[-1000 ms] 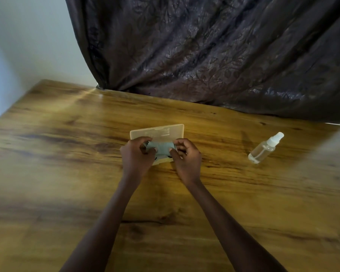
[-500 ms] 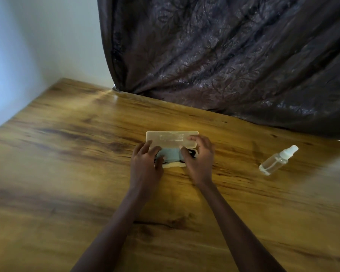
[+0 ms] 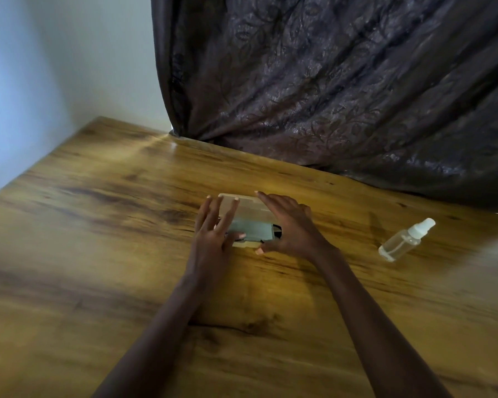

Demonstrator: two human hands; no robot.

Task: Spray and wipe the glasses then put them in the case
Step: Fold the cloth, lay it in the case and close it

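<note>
On the wooden table, relaxed straight-fingered hands over a part-open case.
Head view: left hand flat on the lid, thumb touching the grey-green cloth inside; right hand spread loosely across the case's right end; dark glasses tucked under the cloth; spray bottle lying well apart, rightward.
</note>
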